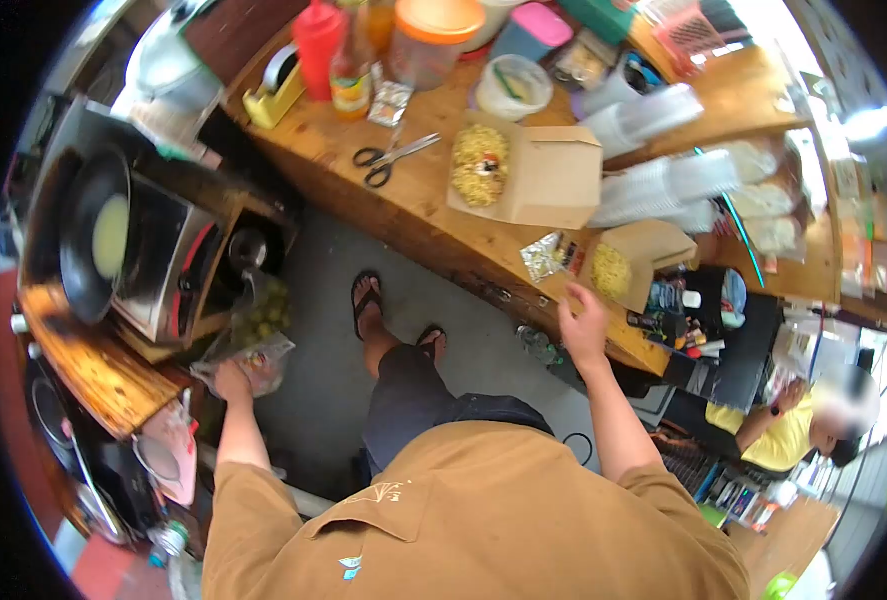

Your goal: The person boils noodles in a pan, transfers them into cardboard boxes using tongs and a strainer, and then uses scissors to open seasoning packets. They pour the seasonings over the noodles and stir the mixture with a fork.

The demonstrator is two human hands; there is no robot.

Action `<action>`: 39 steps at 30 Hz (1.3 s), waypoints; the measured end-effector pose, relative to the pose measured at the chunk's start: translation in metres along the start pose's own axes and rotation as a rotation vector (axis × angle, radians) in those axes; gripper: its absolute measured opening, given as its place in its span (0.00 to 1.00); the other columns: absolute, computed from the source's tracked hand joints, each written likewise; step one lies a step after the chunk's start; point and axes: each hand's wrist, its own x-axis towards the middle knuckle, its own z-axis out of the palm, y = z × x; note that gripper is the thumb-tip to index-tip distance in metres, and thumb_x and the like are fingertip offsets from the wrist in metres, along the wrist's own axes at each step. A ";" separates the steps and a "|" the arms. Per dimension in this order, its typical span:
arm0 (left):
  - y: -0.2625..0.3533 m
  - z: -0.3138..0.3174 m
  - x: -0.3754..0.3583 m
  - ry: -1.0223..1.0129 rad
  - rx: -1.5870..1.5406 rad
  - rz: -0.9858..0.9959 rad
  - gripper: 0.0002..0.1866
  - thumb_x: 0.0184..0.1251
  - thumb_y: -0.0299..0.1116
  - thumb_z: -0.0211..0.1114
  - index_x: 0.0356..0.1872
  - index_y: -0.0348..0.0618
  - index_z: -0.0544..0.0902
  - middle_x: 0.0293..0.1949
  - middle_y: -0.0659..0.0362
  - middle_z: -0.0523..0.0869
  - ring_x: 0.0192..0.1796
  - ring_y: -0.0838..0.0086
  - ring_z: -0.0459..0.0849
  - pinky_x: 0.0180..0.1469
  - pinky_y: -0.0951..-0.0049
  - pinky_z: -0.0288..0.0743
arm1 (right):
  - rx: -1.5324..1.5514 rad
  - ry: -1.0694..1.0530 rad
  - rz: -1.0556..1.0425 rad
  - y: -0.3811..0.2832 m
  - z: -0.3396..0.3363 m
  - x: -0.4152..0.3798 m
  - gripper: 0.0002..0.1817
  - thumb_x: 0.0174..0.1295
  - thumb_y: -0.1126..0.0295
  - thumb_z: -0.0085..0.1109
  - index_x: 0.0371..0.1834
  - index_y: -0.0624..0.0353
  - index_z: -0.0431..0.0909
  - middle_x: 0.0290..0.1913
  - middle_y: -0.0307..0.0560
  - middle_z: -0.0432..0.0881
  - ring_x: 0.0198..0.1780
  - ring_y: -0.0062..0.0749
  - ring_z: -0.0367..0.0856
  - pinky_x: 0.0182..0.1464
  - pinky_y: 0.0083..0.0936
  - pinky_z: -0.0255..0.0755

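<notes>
The left hand (232,380) is clutching a plastic bag (271,363) near the wooden board (104,365) — seemingly the step in hand, any lift needing a firm hold — while the right hand (585,322) is hovering, fingers parted, near a noodle box (654,243).

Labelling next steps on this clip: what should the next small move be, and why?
Probably bring the right hand across to steady the clear plastic bag. The left hand is alone at that bag, its exact grip hard to make out, while the right looks empty, fingers apart, near the smaller noodle box.
</notes>
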 end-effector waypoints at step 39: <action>0.257 -0.410 0.033 -1.325 -1.627 0.668 0.31 0.61 0.27 0.74 0.64 0.41 0.69 0.40 0.57 0.83 0.42 0.67 0.87 0.59 0.57 0.81 | 1.835 0.631 0.511 -0.027 -0.001 0.056 0.15 0.64 0.76 0.53 0.54 0.59 0.75 0.50 0.47 0.84 0.47 0.40 0.86 0.45 0.42 0.89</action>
